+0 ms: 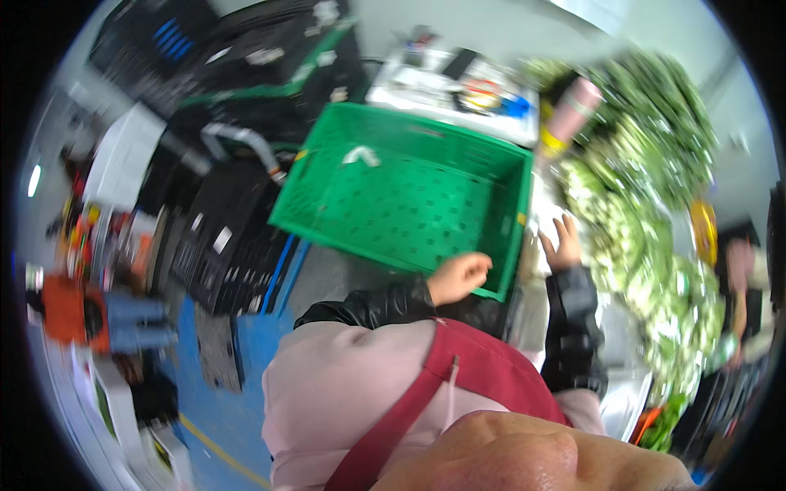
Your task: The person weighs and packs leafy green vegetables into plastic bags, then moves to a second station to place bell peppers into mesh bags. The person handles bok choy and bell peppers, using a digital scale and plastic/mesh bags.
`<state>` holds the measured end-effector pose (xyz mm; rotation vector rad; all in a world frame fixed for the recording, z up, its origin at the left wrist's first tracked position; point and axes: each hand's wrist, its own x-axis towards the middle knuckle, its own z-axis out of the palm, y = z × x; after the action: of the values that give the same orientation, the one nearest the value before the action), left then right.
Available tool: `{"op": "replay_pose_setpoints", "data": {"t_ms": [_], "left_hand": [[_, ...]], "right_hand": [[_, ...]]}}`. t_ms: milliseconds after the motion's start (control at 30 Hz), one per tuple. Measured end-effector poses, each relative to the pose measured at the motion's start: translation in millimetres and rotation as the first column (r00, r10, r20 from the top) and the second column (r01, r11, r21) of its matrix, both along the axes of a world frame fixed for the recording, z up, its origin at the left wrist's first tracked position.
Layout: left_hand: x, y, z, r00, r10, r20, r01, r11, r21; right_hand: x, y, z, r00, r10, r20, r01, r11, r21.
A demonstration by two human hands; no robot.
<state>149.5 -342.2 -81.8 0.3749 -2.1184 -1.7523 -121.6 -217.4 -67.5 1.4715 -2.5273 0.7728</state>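
An empty green plastic crate (399,196) stands before me with a small white scrap on its floor. My left hand (460,277) is over its near rim, fingers curled; whether they grip the rim cannot be told. My right hand (562,242) is just right of the crate, fingers apart, holding nothing visible, close to plastic-wrapped green vegetables (638,245). Behind these lie long green vegetables (657,123). A pink roll (574,113) with a yellow end stands beyond my right hand.
A white table (454,116) behind the crate holds tape rolls (481,95) and a blue item. Black crates (227,239) are stacked at left, with larger black containers behind. A person in orange (67,313) stands far left; another person's arm (739,307) shows at right.
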Motion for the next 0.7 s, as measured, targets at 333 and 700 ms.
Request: {"op": "replay_pose_setpoints", "data": {"t_ms": [333, 700], "left_hand": [[138.2, 23.4, -26.8, 0.996, 0.017, 0.093, -0.010, 0.997, -0.080], [191.9, 78.4, -28.0, 0.994, -0.035, 0.103, 0.044, 0.996, -0.083]], "right_hand": [[170.6, 47.9, 22.2, 0.883, 0.437, 0.171, -0.469, 0.815, 0.340], [220.1, 96.9, -77.0, 0.938, 0.342, -0.061, -0.199, 0.673, 0.712]]}}
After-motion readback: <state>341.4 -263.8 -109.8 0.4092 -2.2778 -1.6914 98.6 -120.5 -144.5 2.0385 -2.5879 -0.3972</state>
